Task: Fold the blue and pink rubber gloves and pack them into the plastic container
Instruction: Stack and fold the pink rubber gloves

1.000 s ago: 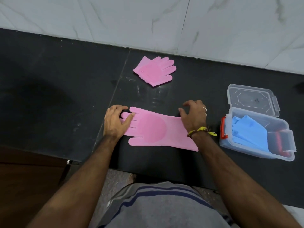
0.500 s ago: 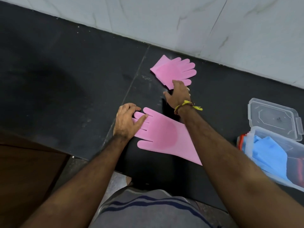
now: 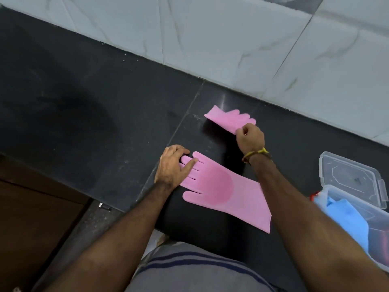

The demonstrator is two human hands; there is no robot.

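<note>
A pink rubber glove (image 3: 223, 190) lies flat on the black counter, fingers pointing left. My left hand (image 3: 173, 166) rests flat on its fingertips, fingers spread. A folded pink glove (image 3: 228, 120) sits farther back near the wall, and my right hand (image 3: 250, 139) pinches its near edge, lifting it a little. At the right edge stands the clear plastic container (image 3: 357, 209) with folded blue gloves (image 3: 349, 220) inside; its lid (image 3: 351, 178) hangs open at the back.
The black counter (image 3: 94, 114) ends at a white marble wall (image 3: 231, 39) behind. A seam runs through the counter near the gloves. The counter's front edge is close to my body, with a brown cabinet (image 3: 31, 218) below left.
My right hand left the flat glove's cuff, reached back to the folded pink glove and closed on its edge. My left hand stayed on the flat glove's fingers. The view swung left.
</note>
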